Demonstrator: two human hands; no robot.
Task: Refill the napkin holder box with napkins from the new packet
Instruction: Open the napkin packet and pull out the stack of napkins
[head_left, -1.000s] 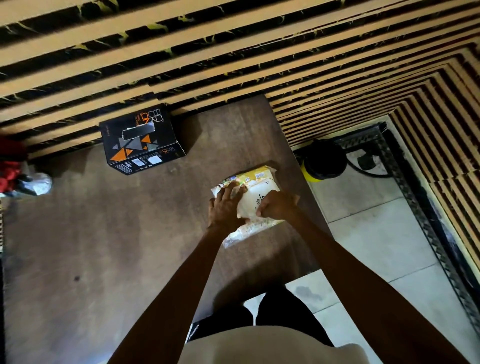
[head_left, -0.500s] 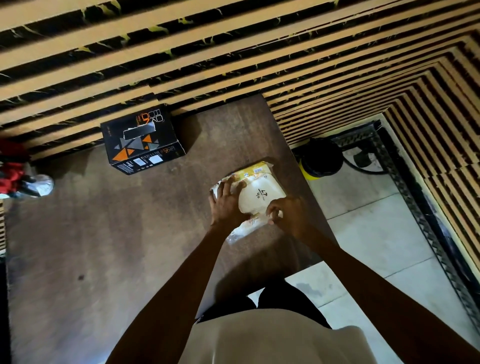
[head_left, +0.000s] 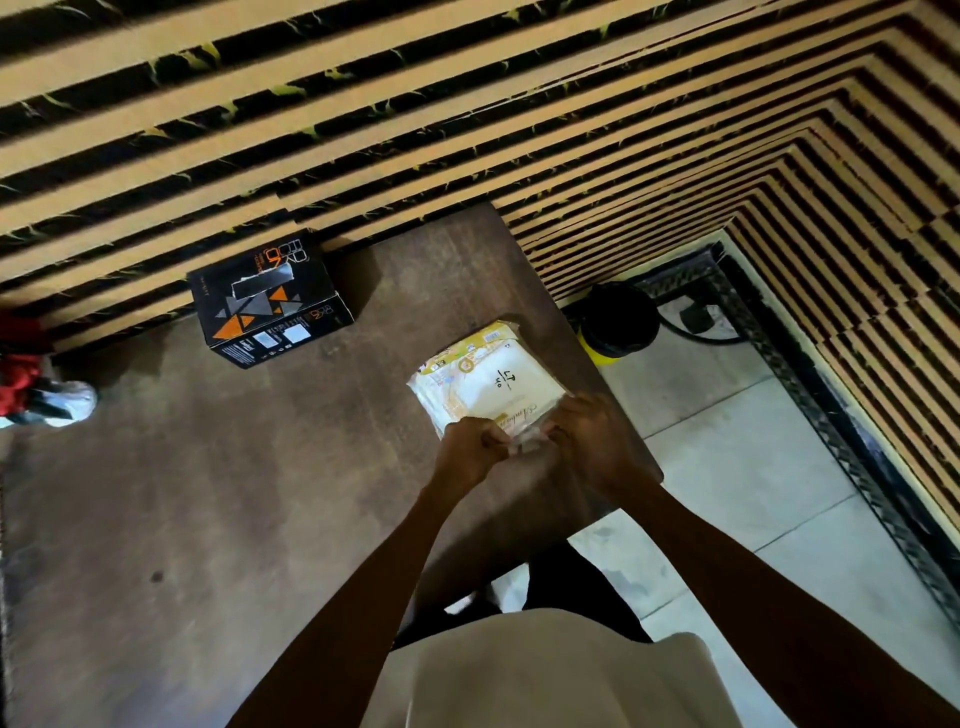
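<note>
Far left edge of the table (head_left: 218, 519): red and white clutter (head_left: 36, 384), too blurred to ID. Next, at the back edge against the slatted wall (head_left: 467, 104), the black napkin holder box (head_left: 267, 299), orange triangles on top w/ a torn slot, looks closed; nothing touching it.

Right of that, near the table's right edge, the new napkin packet (head_left: 485, 379) lies flat, long axis running from you toward the back-right. Your left hand (head_left: 470, 454) and right hand (head_left: 592, 441) sit side by side at its near end, both curled tight, fingers pinching the plastic seal between them. Looks like you're about to tear it apart; packet appears still sealed.

Key relation: packet lies straight ahead of both hands, away from you; box is well apart, back-left, so left hand is nearer it.

Beyond the table's right edge, on the floor: black-yellow container (head_left: 615, 325).
</note>
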